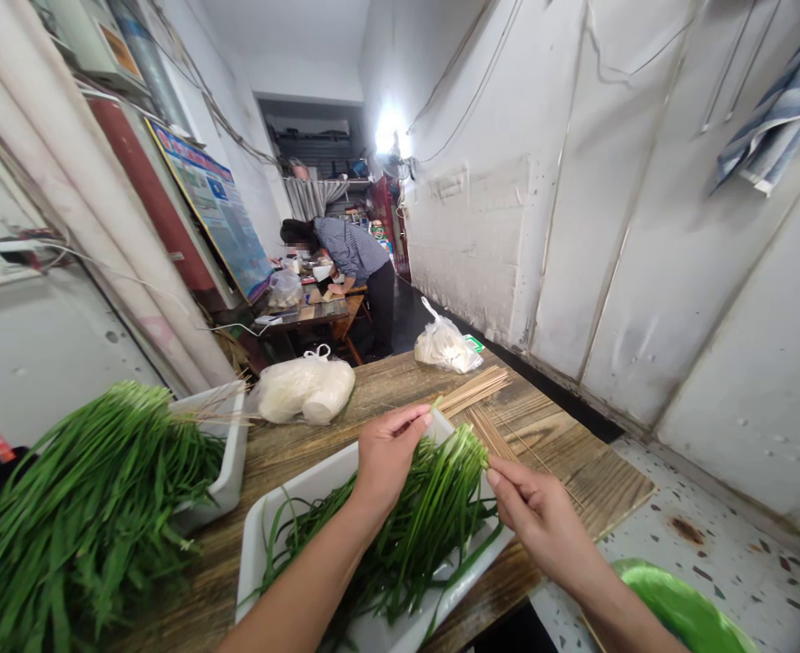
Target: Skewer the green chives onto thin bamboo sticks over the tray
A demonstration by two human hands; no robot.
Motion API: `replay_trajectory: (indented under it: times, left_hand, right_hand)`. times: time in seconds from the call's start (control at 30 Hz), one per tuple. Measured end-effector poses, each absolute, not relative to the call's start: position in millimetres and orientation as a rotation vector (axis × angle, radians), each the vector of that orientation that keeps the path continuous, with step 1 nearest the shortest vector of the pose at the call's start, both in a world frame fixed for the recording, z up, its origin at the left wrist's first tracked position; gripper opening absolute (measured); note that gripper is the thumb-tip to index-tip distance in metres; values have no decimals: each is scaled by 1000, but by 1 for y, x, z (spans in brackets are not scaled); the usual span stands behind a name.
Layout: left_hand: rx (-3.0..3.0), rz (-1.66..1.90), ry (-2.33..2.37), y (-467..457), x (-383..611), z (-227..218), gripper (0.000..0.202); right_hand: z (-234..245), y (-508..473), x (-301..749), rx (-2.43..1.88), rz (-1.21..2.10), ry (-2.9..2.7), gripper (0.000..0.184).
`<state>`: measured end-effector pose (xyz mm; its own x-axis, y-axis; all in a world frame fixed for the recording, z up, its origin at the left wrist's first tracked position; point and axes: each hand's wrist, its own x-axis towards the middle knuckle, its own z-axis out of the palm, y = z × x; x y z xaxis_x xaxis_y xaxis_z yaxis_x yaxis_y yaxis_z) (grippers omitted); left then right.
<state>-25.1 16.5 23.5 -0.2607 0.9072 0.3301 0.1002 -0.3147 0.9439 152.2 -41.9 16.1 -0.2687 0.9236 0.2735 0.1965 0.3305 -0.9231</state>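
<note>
My left hand (pixel 386 453) is closed in a pinch on the cut ends of a few green chive stalks (pixel 434 508), above a white tray (pixel 284 508) that holds a loose bunch of them. My right hand (pixel 536 512) is closed on a thin bamboo skewer (pixel 502 449) beside the chive tips. A pile of bamboo skewers (pixel 478 390) lies on the wooden table (pixel 577 472) just beyond both hands.
A big heap of chives (pixel 80 517) fills a second white tray (pixel 229 453) at left. Two tied plastic bags (pixel 308 388) (pixel 446 346) sit at the table's far edge. A person (pixel 356 263) bends over a table down the corridor. A green basin (pixel 678 608) stands at lower right.
</note>
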Motion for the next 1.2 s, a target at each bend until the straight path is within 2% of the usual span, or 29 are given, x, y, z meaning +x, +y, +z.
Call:
replay_trajectory:
  times: [0.23,0.73,1.2]
  left_hand:
    - [1395,1684,1319,14,-22,23,17]
    - [1079,1498,1037,18,-22,19,36]
    - [893,1511,919,14,-20,27,27]
  right_hand:
    - [19,-44,151,-1016,1014,-1677,25]
    - [26,-49,151,-1002,1057,-1727,31]
    - [21,-52,151,-985,1036,-1715,26]
